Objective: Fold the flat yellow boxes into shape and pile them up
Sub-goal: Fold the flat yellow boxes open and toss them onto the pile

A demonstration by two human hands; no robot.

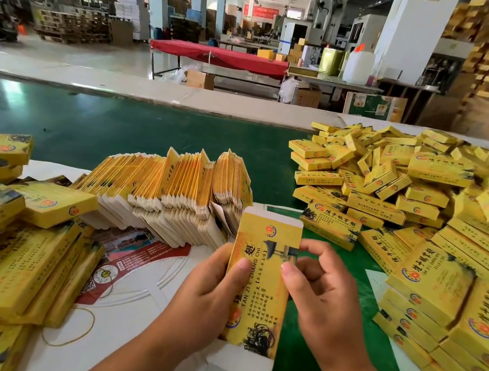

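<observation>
We hold one flat yellow box (258, 282) up over the table's green top (115, 133). It looks light, thin and bendy, so we think it is best held by its long edges and squeezed gently to pop open. It is yellow with black writing and white end flaps. Our left hand (211, 290) pinches its left edge. Our right hand (321, 297) pinches its right edge. More flat boxes (170, 192) stand just behind it. Folded boxes (414, 195) are piled to the right.
</observation>
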